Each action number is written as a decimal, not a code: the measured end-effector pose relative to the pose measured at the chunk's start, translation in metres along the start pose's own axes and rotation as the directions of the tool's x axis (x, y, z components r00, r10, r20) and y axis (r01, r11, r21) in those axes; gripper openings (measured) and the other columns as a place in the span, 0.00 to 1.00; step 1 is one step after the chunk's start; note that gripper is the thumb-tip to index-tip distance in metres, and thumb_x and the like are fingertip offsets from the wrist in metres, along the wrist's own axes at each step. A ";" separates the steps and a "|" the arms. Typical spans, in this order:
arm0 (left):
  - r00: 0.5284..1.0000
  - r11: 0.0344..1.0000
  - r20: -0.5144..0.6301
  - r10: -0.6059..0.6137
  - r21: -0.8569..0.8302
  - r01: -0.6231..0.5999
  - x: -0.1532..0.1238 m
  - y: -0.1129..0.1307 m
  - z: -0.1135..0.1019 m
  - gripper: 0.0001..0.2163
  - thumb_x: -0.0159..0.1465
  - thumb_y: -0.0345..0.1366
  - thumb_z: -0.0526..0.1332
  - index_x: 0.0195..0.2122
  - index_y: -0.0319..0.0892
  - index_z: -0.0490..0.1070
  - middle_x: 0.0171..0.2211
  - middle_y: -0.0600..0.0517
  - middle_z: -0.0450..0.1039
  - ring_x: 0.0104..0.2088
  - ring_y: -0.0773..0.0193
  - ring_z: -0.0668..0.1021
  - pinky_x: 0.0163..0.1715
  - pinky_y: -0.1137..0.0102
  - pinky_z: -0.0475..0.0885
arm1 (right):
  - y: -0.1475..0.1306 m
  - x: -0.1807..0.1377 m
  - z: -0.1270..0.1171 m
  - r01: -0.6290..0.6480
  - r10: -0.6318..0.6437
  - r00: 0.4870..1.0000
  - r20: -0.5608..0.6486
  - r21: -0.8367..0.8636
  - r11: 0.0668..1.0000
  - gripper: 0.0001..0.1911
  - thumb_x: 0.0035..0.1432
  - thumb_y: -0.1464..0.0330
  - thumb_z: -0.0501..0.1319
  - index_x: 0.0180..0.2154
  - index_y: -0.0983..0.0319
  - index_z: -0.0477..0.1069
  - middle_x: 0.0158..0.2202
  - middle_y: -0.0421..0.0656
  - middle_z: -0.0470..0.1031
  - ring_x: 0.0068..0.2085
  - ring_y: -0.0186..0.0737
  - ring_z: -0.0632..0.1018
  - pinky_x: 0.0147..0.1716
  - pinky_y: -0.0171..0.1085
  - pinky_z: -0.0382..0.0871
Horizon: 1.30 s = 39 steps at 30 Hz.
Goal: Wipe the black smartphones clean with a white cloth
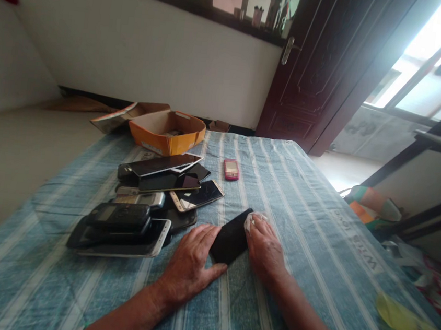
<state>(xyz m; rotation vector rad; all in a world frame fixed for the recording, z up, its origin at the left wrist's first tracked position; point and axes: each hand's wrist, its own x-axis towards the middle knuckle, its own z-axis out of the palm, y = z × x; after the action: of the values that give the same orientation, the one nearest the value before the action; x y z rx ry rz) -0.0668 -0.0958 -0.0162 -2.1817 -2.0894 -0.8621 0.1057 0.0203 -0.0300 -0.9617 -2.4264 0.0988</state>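
Two hands meet at a black phone (pixel 230 242) lying flat on the striped tablecloth (pixel 315 238). The left hand (pixel 190 261) lies open, bracing its near edge. The right hand (pixel 264 251) curls around a white rag (pixel 253 220) on its far end.

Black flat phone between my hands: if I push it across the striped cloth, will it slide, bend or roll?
The black flat phone looks like a rigid slab, so probably no bending. Lying flat, it shouldn't roll. The woven striped cloth likely drags on it.
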 end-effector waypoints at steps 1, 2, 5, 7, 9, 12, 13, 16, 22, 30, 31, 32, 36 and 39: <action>1.000 1.000 -0.001 0.004 0.001 -0.004 0.000 0.000 0.000 0.29 0.54 0.43 0.69 0.55 0.38 0.66 0.53 0.39 0.72 0.55 0.45 0.73 0.55 0.51 0.70 | -0.004 -0.002 0.000 0.004 -0.004 1.000 0.001 0.001 1.000 0.20 0.63 0.76 0.50 0.53 0.69 0.71 0.57 0.55 0.70 0.60 0.50 0.69 0.59 0.50 0.64; 1.000 1.000 -0.003 0.008 0.001 -0.008 0.000 0.000 0.000 0.29 0.54 0.42 0.69 0.55 0.38 0.66 0.53 0.39 0.72 0.55 0.45 0.73 0.55 0.51 0.70 | -0.008 -0.007 0.000 0.023 -0.023 1.000 0.008 0.004 1.000 0.21 0.63 0.77 0.50 0.54 0.68 0.70 0.58 0.54 0.70 0.60 0.50 0.68 0.59 0.50 0.64; 1.000 1.000 -0.014 0.019 -0.003 -0.019 0.000 -0.002 0.001 0.29 0.54 0.41 0.68 0.56 0.38 0.66 0.53 0.40 0.73 0.55 0.46 0.73 0.55 0.51 0.71 | -0.020 -0.023 -0.005 0.136 -0.137 0.989 0.051 0.022 0.991 0.23 0.61 0.78 0.50 0.58 0.67 0.66 0.61 0.51 0.67 0.62 0.49 0.66 0.60 0.49 0.63; 1.000 1.000 -0.019 0.022 -0.002 -0.022 0.000 -0.002 0.001 0.29 0.54 0.41 0.68 0.56 0.38 0.66 0.53 0.40 0.73 0.55 0.46 0.73 0.55 0.51 0.71 | -0.018 -0.028 -0.008 0.174 -0.176 0.982 0.074 0.031 0.984 0.23 0.62 0.77 0.51 0.58 0.66 0.66 0.61 0.51 0.66 0.62 0.48 0.66 0.60 0.48 0.63; 0.999 1.000 -0.021 0.024 0.001 -0.024 0.000 -0.002 0.001 0.30 0.54 0.42 0.69 0.56 0.38 0.65 0.53 0.40 0.73 0.54 0.46 0.73 0.54 0.51 0.71 | -0.010 -0.024 -0.011 0.150 -0.152 0.986 0.072 0.024 0.988 0.22 0.62 0.77 0.51 0.57 0.65 0.67 0.60 0.51 0.68 0.61 0.48 0.68 0.60 0.48 0.64; 1.000 1.000 -0.018 0.023 0.004 -0.023 0.001 -0.002 0.000 0.30 0.54 0.43 0.69 0.56 0.39 0.65 0.53 0.40 0.73 0.54 0.45 0.73 0.54 0.51 0.71 | 0.005 -0.009 -0.011 0.069 -0.069 0.997 0.041 0.003 0.998 0.21 0.63 0.76 0.51 0.55 0.65 0.69 0.59 0.52 0.69 0.61 0.47 0.68 0.60 0.48 0.63; 1.000 1.000 -0.014 0.022 0.004 -0.022 0.001 -0.001 -0.001 0.30 0.54 0.43 0.68 0.56 0.39 0.65 0.53 0.40 0.73 0.54 0.45 0.73 0.54 0.51 0.71 | 0.006 -0.005 -0.010 0.046 -0.046 0.998 0.032 0.001 0.999 0.20 0.63 0.76 0.51 0.54 0.65 0.70 0.58 0.52 0.70 0.61 0.48 0.68 0.60 0.48 0.63; 1.000 1.000 -0.011 0.021 0.003 -0.021 0.001 -0.001 -0.002 0.29 0.55 0.43 0.68 0.56 0.41 0.65 0.53 0.42 0.73 0.54 0.46 0.73 0.54 0.51 0.71 | -0.003 -0.007 -0.009 0.032 -0.032 0.999 0.024 0.006 0.999 0.21 0.63 0.76 0.50 0.55 0.66 0.69 0.58 0.53 0.70 0.61 0.48 0.68 0.60 0.48 0.64; 0.999 0.999 -0.019 0.032 0.008 -0.032 0.000 -0.002 0.000 0.28 0.55 0.41 0.67 0.57 0.40 0.64 0.53 0.41 0.73 0.55 0.46 0.73 0.55 0.52 0.70 | -0.029 -0.037 -0.012 0.178 -0.179 0.982 0.063 0.020 0.984 0.25 0.60 0.79 0.50 0.58 0.67 0.66 0.61 0.51 0.66 0.62 0.50 0.66 0.60 0.49 0.64; 1.000 0.999 -0.009 0.026 0.024 -0.025 0.001 -0.001 -0.001 0.30 0.54 0.42 0.69 0.56 0.38 0.65 0.53 0.40 0.72 0.55 0.46 0.73 0.54 0.51 0.71 | -0.004 -0.020 -0.009 -0.040 0.041 0.999 0.016 -0.072 0.997 0.22 0.61 0.79 0.50 0.55 0.69 0.69 0.58 0.55 0.69 0.61 0.51 0.67 0.60 0.50 0.64; 1.000 0.999 -0.009 0.027 0.023 -0.027 0.001 -0.001 -0.001 0.30 0.54 0.42 0.69 0.56 0.38 0.64 0.53 0.40 0.72 0.55 0.46 0.73 0.54 0.51 0.70 | -0.008 -0.022 -0.008 -0.043 0.044 0.999 0.012 -0.076 0.996 0.23 0.60 0.79 0.50 0.55 0.70 0.69 0.58 0.56 0.69 0.61 0.52 0.67 0.59 0.50 0.64; 1.000 0.999 -0.009 0.028 0.022 -0.028 0.001 -0.001 0.000 0.30 0.54 0.42 0.69 0.57 0.38 0.64 0.53 0.40 0.72 0.55 0.45 0.73 0.55 0.51 0.70 | -0.013 -0.026 -0.007 -0.035 0.036 0.999 0.012 -0.075 0.997 0.23 0.59 0.79 0.50 0.55 0.70 0.69 0.58 0.56 0.69 0.61 0.52 0.67 0.59 0.50 0.64; 1.000 1.000 -0.005 0.023 0.008 -0.023 0.000 -0.002 0.001 0.30 0.55 0.42 0.68 0.57 0.40 0.64 0.53 0.40 0.73 0.55 0.45 0.73 0.55 0.50 0.70 | -0.029 -0.041 -0.007 0.059 -0.057 0.998 0.041 -0.038 0.998 0.26 0.57 0.80 0.51 0.58 0.69 0.66 0.61 0.55 0.66 0.62 0.51 0.66 0.60 0.50 0.63; 1.000 1.000 -0.005 0.016 -0.007 -0.016 0.001 -0.002 0.000 0.29 0.55 0.42 0.67 0.57 0.41 0.65 0.53 0.41 0.73 0.55 0.45 0.73 0.55 0.50 0.70 | -0.025 -0.035 -0.009 0.066 -0.064 0.997 0.047 -0.025 0.998 0.25 0.59 0.79 0.50 0.57 0.67 0.67 0.60 0.53 0.68 0.61 0.50 0.67 0.60 0.49 0.63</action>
<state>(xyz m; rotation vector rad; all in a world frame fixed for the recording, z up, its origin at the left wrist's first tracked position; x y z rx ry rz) -0.0688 -0.0951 -0.0169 -2.1943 -2.0673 -0.8734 0.1164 -0.0222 -0.0315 -0.9003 -2.5049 0.0667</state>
